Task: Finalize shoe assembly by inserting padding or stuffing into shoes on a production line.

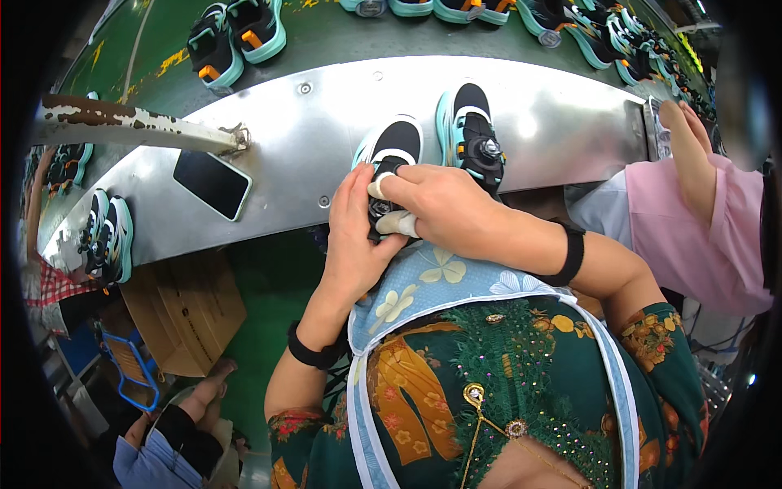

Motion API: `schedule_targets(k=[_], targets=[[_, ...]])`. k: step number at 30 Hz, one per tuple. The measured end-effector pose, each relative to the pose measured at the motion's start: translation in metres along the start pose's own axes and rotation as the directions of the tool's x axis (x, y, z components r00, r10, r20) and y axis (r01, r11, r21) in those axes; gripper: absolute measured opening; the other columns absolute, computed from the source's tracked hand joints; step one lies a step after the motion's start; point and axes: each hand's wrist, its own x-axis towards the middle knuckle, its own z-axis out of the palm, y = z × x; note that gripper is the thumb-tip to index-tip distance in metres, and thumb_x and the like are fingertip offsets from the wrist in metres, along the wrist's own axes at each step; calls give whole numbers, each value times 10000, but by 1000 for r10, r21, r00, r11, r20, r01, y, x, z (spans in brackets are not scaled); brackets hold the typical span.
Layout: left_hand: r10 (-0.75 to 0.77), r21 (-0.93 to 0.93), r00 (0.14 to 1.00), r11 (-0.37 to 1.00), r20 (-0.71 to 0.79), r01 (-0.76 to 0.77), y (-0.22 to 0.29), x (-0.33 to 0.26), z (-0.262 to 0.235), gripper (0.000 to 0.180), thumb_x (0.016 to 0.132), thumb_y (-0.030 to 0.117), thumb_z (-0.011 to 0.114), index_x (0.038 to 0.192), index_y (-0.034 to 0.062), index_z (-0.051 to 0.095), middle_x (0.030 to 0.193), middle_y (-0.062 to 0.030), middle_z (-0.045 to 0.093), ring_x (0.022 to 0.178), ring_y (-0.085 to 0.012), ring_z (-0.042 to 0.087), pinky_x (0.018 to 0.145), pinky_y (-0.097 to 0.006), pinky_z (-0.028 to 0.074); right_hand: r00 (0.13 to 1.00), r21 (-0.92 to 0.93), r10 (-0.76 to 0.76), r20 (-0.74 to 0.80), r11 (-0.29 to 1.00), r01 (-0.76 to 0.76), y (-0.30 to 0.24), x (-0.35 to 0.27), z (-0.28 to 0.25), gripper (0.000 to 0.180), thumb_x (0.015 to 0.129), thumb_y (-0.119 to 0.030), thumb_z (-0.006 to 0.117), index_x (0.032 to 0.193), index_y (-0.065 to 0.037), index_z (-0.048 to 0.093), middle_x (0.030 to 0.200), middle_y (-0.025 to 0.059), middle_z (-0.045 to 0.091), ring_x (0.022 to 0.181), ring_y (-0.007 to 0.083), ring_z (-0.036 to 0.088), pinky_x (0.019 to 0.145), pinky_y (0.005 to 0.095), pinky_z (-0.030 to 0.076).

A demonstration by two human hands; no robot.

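A black sneaker with a white band and mint-green sole (pixel 397 140) lies toe-away at the metal bench's near edge. My left hand (pixel 355 235) is wrapped along its left side. Over the upper, my right hand (pixel 452 205) closes its thumb and index finger, both in pale finger covers, around the dial and strap area, which they partly hide. Just right of it stands the matching sneaker (pixel 474 130), with a round dial on its black upper. Neither hand touches that second shoe.
A dark phone (pixel 213 186) lies on the bench (pixel 293 122) beside a worn metal bar (pixel 138 124). Another pair of sneakers (pixel 107 236) sits at the left end. Several shoes stand on the green conveyor (pixel 326 33) beyond. Co-workers are at right and lower left, near a cardboard box (pixel 189 314).
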Motion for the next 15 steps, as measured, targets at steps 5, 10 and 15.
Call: schedule_targets(k=[5, 10, 15], targets=[[156, 235, 980, 964, -125, -124, 36, -9, -21, 718, 712, 156, 782, 1339, 23, 459, 1330, -199, 447, 1211, -366, 467, 1015, -416, 392, 988, 276, 79, 132, 955, -113, 19, -10, -48, 318, 809, -213, 732, 1086, -76, 653, 902, 137, 619, 839, 301, 631, 742, 360, 507], [253, 294, 940, 903, 228, -314, 34, -49, -45, 564, 687, 118, 752, 1232, 93, 612, 1061, -79, 601, 1030, -283, 522, 889, -402, 384, 870, 553, 493, 13, 721, -417, 70, -64, -104, 335, 909, -176, 655, 1213, -44, 609, 965, 66, 669, 915, 124, 609, 791, 282, 496], [399, 349, 899, 828, 181, -438, 58, -5, -16, 566, 752, 31, 650, 1297, 175, 593, 986, -92, 565, 979, -276, 500, 874, -415, 371, 911, 539, 412, 7, 766, -350, 71, -65, -37, 583, 912, -239, 655, 1403, -29, 421, 1085, 182, 619, 987, 203, 626, 809, 332, 518]])
